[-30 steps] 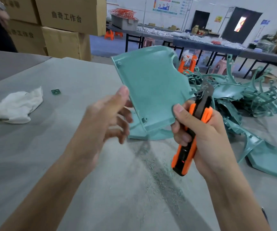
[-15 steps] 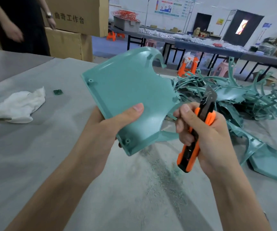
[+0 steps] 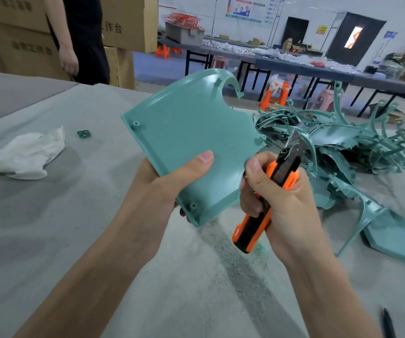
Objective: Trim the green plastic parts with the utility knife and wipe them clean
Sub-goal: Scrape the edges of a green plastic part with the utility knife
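My left hand [image 3: 169, 186] grips a flat green plastic part [image 3: 191, 132] by its lower edge, thumb on its inner face, holding it tilted above the table. My right hand [image 3: 279, 198] is curled round an orange and black utility knife [image 3: 269, 191]. The blade points up and away, and it sits just right of the part's right edge; whether it touches the edge I cannot tell. A white cloth [image 3: 23, 152] lies crumpled at the left of the table.
A heap of green plastic parts and sprue frames [image 3: 338, 147] covers the table's right side. A small green chip [image 3: 83, 134] lies near the cloth. Green shavings [image 3: 233, 262] streak the grey table below my hands. A person in black [image 3: 84, 37] stands by cardboard boxes at the back left.
My left hand turned the part from upright to a leftward tilt and shifted its grip to the lower edge. The knife hand stayed beside the right edge. A person came into view at the back left.
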`<state>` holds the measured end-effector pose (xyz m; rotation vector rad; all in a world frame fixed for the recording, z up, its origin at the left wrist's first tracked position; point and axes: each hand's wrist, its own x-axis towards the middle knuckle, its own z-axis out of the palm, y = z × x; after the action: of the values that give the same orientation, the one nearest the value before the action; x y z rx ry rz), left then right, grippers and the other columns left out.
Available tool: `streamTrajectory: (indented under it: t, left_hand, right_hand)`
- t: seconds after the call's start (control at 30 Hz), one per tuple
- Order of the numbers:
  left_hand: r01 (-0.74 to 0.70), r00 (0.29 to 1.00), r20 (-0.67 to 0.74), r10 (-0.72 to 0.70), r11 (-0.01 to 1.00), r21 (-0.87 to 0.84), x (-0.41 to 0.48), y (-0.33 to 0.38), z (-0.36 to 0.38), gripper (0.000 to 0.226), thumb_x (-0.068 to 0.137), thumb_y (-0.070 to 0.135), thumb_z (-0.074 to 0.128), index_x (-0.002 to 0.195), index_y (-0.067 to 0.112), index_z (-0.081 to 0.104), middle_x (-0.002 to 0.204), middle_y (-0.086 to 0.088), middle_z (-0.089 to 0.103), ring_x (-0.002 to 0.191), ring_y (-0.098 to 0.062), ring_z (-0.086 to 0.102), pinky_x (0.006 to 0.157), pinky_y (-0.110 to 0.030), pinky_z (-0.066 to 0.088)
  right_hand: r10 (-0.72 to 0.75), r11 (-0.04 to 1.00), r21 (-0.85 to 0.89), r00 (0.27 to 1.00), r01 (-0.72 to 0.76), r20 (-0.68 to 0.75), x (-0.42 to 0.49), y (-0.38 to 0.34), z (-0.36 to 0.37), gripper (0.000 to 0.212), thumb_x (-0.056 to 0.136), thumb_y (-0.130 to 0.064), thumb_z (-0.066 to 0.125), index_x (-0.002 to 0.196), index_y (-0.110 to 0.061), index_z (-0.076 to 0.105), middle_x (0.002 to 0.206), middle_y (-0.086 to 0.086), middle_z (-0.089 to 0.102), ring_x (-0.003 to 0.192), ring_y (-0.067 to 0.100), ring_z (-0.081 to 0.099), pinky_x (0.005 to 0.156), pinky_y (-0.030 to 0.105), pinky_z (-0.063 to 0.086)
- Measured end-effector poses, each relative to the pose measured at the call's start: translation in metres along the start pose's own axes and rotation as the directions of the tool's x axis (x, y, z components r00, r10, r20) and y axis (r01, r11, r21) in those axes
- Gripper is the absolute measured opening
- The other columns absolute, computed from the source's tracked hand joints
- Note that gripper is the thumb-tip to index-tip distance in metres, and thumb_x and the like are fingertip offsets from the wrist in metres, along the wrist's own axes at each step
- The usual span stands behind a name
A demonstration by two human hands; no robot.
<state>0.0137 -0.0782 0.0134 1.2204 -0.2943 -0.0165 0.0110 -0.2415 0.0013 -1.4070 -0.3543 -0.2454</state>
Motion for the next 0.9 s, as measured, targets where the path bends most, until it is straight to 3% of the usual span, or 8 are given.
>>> streamTrajectory:
  t: [0.13, 0.2, 0.27, 0.33, 0.4, 0.5, 0.77, 0.9]
  left_hand:
    - [0.004, 0.999, -0.038, -0.006, 0.999, -0.044, 0.000, 0.003, 0.001, 0.038, 0.081, 0.024, 0.065, 0.118, 0.018, 0.065, 0.114, -0.004, 0.070, 0.107, -0.025, 0.066, 0.101, -0.059, 0.042]
    - [-0.003, 0.995, -0.104, -0.005, 0.997, -0.075, 0.001, 0.004, -0.001, 0.036, 0.077, 0.027, 0.068, 0.112, 0.021, 0.067, 0.108, -0.001, 0.072, 0.098, -0.026, 0.066, 0.097, -0.063, 0.038]
    - [0.003, 0.992, -0.129, -0.014, 0.996, -0.090, 0.000, 0.005, 0.000, 0.041, 0.076, 0.028, 0.068, 0.116, 0.017, 0.065, 0.110, -0.006, 0.071, 0.098, -0.032, 0.065, 0.092, -0.060, 0.041]
    - [0.013, 0.991, -0.134, -0.027, 0.995, -0.104, -0.001, 0.006, 0.001, 0.043, 0.076, 0.029, 0.068, 0.117, 0.014, 0.064, 0.112, -0.011, 0.069, 0.091, -0.031, 0.062, 0.081, -0.052, 0.041]
    - [0.044, 0.991, -0.121, -0.057, 0.993, -0.105, -0.003, 0.006, 0.003, 0.042, 0.076, 0.029, 0.069, 0.114, 0.015, 0.065, 0.108, -0.013, 0.069, 0.086, -0.028, 0.059, 0.075, -0.047, 0.039]
    - [0.104, 0.989, -0.096, -0.115, 0.988, -0.113, -0.006, 0.007, 0.006, 0.038, 0.075, 0.029, 0.072, 0.111, 0.016, 0.067, 0.090, -0.004, 0.070, 0.076, -0.023, 0.057, 0.062, -0.034, 0.039]
    - [0.169, 0.978, -0.093, -0.189, 0.968, -0.185, -0.008, 0.010, 0.012, 0.016, 0.068, 0.030, 0.070, 0.083, 0.024, 0.075, 0.081, 0.003, 0.070, 0.060, -0.012, 0.059, 0.052, -0.025, 0.036]
    - [0.141, 0.984, -0.085, -0.159, 0.972, -0.188, -0.010, 0.011, 0.014, 0.012, 0.073, 0.025, 0.073, 0.085, 0.024, 0.073, 0.075, 0.005, 0.066, 0.054, -0.010, 0.055, 0.046, -0.023, 0.035]
  right_hand:
    - [-0.091, 0.993, -0.076, 0.995, 0.087, -0.043, 0.003, 0.000, -0.005, 0.022, 0.091, -0.019, 0.060, 0.073, -0.025, 0.071, 0.064, 0.000, 0.062, 0.044, 0.013, 0.033, 0.045, 0.023, 0.027]
    - [-0.146, 0.964, -0.230, 0.988, 0.131, -0.046, 0.003, 0.000, -0.007, 0.021, 0.088, -0.036, 0.069, 0.073, -0.021, 0.068, 0.063, 0.003, 0.062, 0.047, 0.011, 0.038, 0.048, 0.023, 0.031]
    - [-0.173, 0.928, -0.336, 0.985, 0.164, 0.003, 0.002, 0.003, -0.004, 0.063, 0.079, -0.070, 0.065, 0.069, -0.008, 0.059, 0.057, 0.010, 0.051, 0.050, 0.010, 0.039, 0.050, 0.024, 0.032]
    - [-0.183, 0.899, -0.386, 0.979, 0.205, 0.093, 0.000, 0.005, 0.004, 0.092, 0.080, -0.086, 0.039, 0.066, 0.004, 0.051, 0.052, 0.003, 0.037, 0.050, 0.007, 0.033, 0.051, 0.022, 0.027]
    - [-0.181, 0.887, -0.401, 0.972, 0.228, 0.151, -0.003, 0.008, 0.011, 0.089, 0.085, -0.083, 0.024, 0.060, -0.002, 0.048, 0.053, -0.012, 0.033, 0.049, 0.002, 0.031, 0.051, 0.019, 0.024]
    - [-0.209, 0.888, -0.390, 0.969, 0.244, 0.129, -0.006, 0.010, 0.014, 0.073, 0.091, -0.079, 0.023, 0.058, -0.017, 0.045, 0.051, -0.016, 0.037, 0.049, 0.003, 0.035, 0.053, 0.019, 0.026]
    - [-0.284, 0.848, -0.434, 0.952, 0.306, 0.115, -0.006, 0.011, 0.012, 0.083, 0.092, -0.078, 0.028, 0.059, -0.003, 0.041, 0.052, -0.003, 0.033, 0.050, 0.005, 0.029, 0.050, 0.024, 0.023]
    - [-0.349, 0.834, -0.425, 0.933, 0.352, 0.089, -0.007, 0.013, 0.011, 0.082, 0.096, -0.072, 0.029, 0.059, 0.001, 0.041, 0.052, 0.004, 0.033, 0.049, 0.010, 0.028, 0.049, 0.023, 0.022]
